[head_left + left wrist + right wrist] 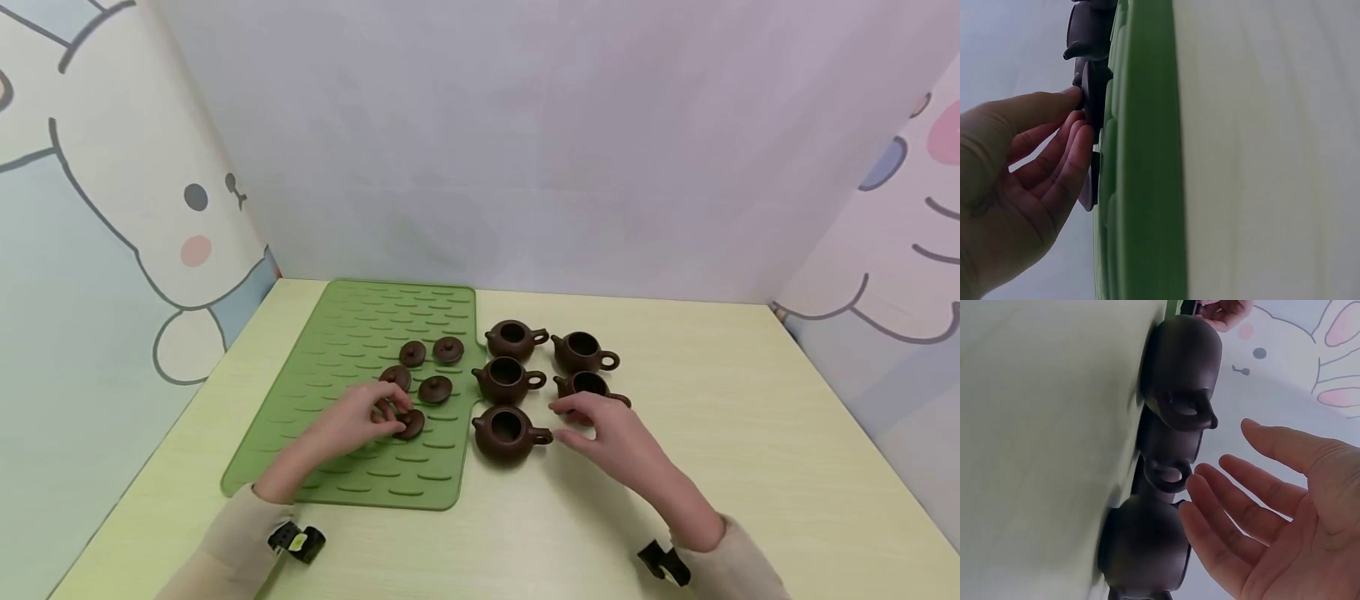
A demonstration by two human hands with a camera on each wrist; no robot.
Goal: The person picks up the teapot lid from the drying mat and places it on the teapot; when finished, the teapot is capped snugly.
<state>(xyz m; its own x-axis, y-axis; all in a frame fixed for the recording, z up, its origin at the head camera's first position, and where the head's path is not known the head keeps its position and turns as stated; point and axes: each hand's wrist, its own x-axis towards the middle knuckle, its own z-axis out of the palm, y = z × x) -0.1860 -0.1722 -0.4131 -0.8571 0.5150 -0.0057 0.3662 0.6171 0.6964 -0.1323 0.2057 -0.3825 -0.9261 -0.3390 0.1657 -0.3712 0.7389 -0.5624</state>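
Person's left hand (358, 422) bends over a green mat (300, 396), thumb and fingertips narrowed in a pinch at the knob of the nearest dark-brown lid (412, 424); from where I stand, I cannot tell whether that lid has cleared the mat. Four other lids (448, 350) lie farther back on the mat. To its right, on the pale surface (712, 433), stand five lidless teapots (501, 455). Right hand (611, 433), beyond the mat's right edge, hovers by the pots, fingers loosely spread and gripping nothing. For a tidy lift, I would judge, keep the pinch centred on the knob, raise the lid straight up and level, and spare its neighbours on the mat a nudge. Being round, the lid has no long axis; its knob faces roughly upward. Each pot's long axis runs spout to handle, spout towards the mat, handle away.
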